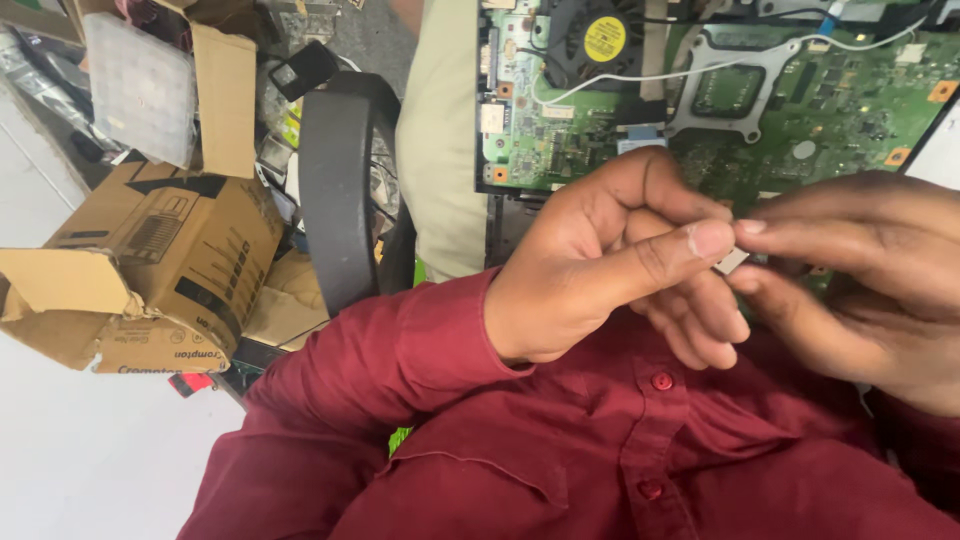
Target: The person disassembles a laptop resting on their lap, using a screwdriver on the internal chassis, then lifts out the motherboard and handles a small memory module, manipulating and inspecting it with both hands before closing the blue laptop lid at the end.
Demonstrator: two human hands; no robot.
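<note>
I hold the small pale part point(732, 261) pinched in a closed grip between left hand point(600, 260) and right hand point(860, 280), clear of the green circuit board point(800, 100) just beyond; lifting appears done, placement outstanding.

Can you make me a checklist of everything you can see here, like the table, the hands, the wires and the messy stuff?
Surface: mostly hidden; a green circuit board with a black round fan lies on it.
Job's things: a small pale flat piece, pinched between both hands.
Clutter: an open cardboard box, a clear plastic tray, and small parts piled behind.
Grips: left hand and right hand meet fingertip to fingertip on the piece, above a red shirt.
Cables: a white wire crosses the board.
Surroundings: a black chair armrest, a white floor or wall.
</note>
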